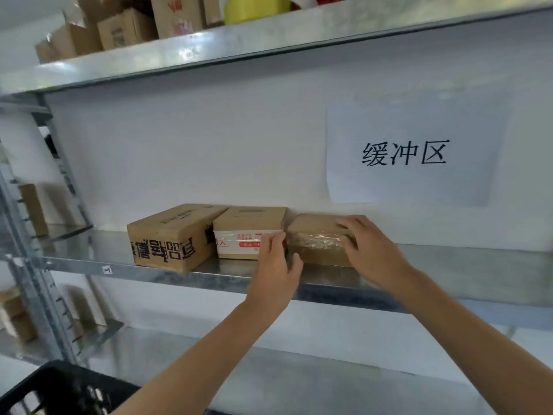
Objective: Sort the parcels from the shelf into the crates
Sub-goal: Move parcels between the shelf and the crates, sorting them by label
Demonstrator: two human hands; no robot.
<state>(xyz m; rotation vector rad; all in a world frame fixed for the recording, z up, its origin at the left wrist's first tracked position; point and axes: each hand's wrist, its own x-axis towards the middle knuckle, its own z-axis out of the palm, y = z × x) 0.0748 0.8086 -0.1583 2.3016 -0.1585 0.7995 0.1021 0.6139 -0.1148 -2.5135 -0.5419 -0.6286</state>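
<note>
A: Where do we find the taped parcel (317, 239)?

B: On the metal shelf (449, 265), below and left of the paper sign (413, 154), rightmost of three; the white-labelled box (245, 235) just beside it.

A: And our grip?

B: We bracket its long axis, which runs left to right along the shelf. Our left hand (276, 265) presses the left end, our right hand (366, 244) wraps the right end and top. Both look closed on it; it still rests on the shelf. A black crate (45, 387) waits well below the sign, to the left.
</note>
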